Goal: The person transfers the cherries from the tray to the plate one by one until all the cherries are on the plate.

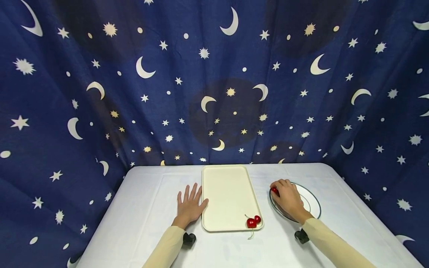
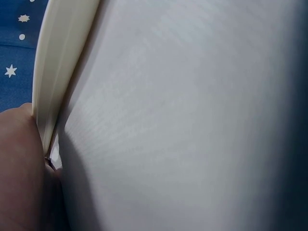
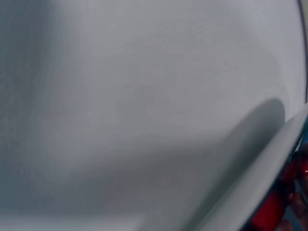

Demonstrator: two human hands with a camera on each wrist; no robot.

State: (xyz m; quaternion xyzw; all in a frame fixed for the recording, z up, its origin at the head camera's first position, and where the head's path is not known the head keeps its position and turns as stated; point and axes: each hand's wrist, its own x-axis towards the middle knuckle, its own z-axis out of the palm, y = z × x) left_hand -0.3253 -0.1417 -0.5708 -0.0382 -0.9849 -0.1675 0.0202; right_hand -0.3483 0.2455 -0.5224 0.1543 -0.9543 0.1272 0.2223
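On the right, my right hand [image 1: 288,197] reaches over a white plate [image 1: 312,201] with a dark green rim, its fingers curled at a red cherry [image 1: 275,191] by the left edge. The right wrist view shows several cherries [image 3: 269,211] in the lower right corner, behind the plate's rim, with fingertips among them; the hand hides most of the rest. My left hand [image 1: 190,206] lies flat with fingers spread, its thumb at the left edge of a cream rectangular tray [image 1: 229,193]. Two joined cherries [image 1: 251,223] with stems sit in the tray's near right corner.
A white cloth covers the table [image 1: 144,219]. Behind it hangs a dark blue curtain [image 1: 187,111] with moons and stars. One cherry stem pokes over the tray's near rim. The plate stands right of the tray with a gap between them.
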